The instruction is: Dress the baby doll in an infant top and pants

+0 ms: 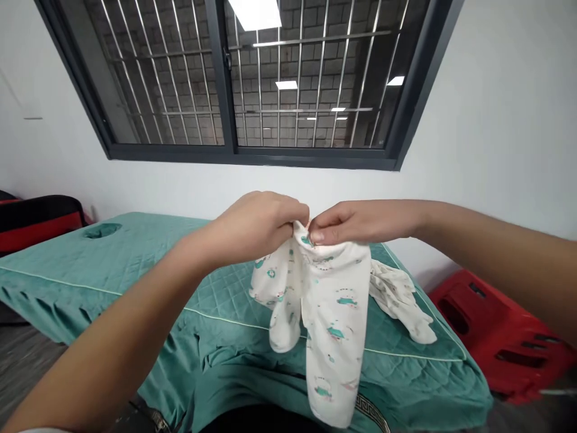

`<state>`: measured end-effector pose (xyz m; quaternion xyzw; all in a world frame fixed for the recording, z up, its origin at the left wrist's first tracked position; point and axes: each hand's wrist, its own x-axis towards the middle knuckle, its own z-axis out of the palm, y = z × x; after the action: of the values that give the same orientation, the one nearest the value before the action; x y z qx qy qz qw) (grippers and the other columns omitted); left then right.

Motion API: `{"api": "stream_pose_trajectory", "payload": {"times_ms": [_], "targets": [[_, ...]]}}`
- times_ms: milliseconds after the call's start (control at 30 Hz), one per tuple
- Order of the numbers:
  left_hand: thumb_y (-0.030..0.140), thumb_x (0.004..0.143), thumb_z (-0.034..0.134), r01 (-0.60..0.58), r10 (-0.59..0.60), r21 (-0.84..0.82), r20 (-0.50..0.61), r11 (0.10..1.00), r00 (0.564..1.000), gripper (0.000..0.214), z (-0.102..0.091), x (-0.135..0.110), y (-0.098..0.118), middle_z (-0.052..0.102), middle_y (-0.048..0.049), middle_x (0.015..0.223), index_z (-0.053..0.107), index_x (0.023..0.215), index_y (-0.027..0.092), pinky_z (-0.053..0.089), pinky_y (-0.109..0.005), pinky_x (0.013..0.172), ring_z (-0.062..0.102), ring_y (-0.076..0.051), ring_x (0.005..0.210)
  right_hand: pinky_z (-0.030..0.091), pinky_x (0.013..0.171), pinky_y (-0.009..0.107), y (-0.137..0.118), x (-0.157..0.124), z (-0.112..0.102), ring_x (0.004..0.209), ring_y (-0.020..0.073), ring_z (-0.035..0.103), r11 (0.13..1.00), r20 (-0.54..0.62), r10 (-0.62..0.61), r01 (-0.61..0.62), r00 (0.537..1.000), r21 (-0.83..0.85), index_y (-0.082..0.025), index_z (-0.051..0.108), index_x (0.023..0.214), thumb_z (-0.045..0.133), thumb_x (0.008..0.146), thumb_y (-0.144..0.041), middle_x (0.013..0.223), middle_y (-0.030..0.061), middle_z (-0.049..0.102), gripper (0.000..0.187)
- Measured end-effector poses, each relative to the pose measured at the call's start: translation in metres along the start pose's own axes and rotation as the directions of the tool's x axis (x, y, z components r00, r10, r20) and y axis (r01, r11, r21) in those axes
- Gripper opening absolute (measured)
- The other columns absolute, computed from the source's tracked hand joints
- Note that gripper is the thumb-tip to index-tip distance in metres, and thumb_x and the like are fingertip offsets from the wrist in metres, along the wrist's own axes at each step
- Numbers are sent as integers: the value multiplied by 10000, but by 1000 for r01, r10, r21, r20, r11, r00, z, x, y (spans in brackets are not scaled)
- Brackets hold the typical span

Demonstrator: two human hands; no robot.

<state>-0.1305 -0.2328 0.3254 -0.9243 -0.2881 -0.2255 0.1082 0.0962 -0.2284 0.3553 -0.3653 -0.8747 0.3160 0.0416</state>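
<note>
On the green quilted-fabric bed (112,252), near its right edge, a crumpled white patterned cloth (399,297) is left unfolded. Over the near edge, a white, green-printed fabric garment (336,319) is pinched by left hand (265,225) and right hand (354,221) fingertips; handling is judged incomplete.

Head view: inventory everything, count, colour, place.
Window: one, dark-framed, top
Bars: many, silvery, across window
Brick wall: one, grey, behind bars
Lights: several, white, in window
Wall: one, white, around window
Bed: one, green, below window
Held garment: one, green-printed white, centre
Loose garment: one, whitish, on bed
Stool: at least one, red, right
Unclear item: one, black-red, left
Floor: one, grey, below
Clothing: some, black, bottom
Arms: two, bare, left and right
Hands: two, bare, on held garment
</note>
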Motion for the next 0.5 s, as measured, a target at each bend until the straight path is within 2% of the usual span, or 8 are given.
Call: {"api": "stream_pose_trajectory", "payload": {"times_ms": [67,200,333,500], "targets": [[147,850,445,-4,5,8,-107,1000,994,222,-2,-1,4,651,-8,768,652,801,210,326,-282,642,557,-159,704,448,682,281,-4,-4,6,775,162,584,999,47,-4,2,999,51,-208,742,925,694,820,-625,863,16,681,433],[134,839,462,43,-43,-5,-176,999,983,212,-1,-2,6,637,4,774,654,831,222,336,-281,664,557,-159,716,498,654,282,-7,-16,8,718,159,626,987,87,-6,-8,996,163,-211,776,932,743,806,-539,779,8,695,353],[112,818,484,65,-76,-60,-192,996,979,187,11,-4,-2,625,-7,850,628,860,223,362,-286,691,556,-177,772,539,686,290,-1,-26,-3,775,173,663,994,1,-16,16,1000,111,-251,793,960,740,819,-501,838,2,730,292],[84,771,509,101,-177,-298,-241,949,954,125,25,-2,-10,598,-28,891,544,790,202,408,-292,708,547,-186,821,542,851,331,16,-26,-12,1025,219,660,985,-127,-136,148,983,89,-219,795,1006,724,855,-467,1164,59,718,299]]}}
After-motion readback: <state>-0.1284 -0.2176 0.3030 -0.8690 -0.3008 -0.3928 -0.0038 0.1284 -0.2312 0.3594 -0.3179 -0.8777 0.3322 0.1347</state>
